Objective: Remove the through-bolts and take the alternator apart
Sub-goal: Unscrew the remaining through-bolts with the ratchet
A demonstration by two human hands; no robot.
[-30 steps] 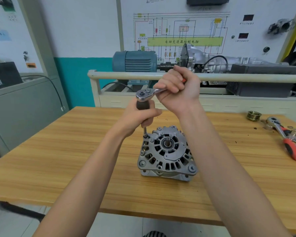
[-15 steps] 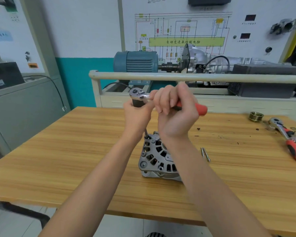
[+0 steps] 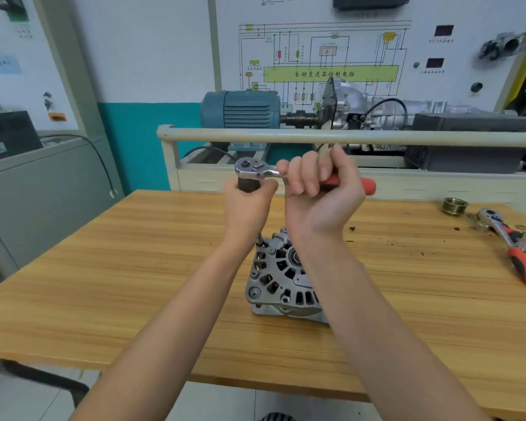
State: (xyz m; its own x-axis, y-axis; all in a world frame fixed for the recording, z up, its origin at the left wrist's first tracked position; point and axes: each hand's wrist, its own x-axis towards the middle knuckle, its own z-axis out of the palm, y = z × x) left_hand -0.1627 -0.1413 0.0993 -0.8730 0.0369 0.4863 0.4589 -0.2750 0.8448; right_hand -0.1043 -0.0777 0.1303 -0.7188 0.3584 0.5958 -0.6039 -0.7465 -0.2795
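So the alternator sits face-up near the middle of the wooden bench, partly hidden behind my right forearm. My right hand is wrapped around the red handle of the ratchet, and my left hand grips the dark extension just under the ratchet head, with the shaft running down to a through-bolt at the housing's top-left edge. Off to the right there's a brass-coloured pulley and a second red-handled ratchet. The wiring board behind has a green strip reading 自动变速器控制电脑; the smaller labels are too blurry to read.
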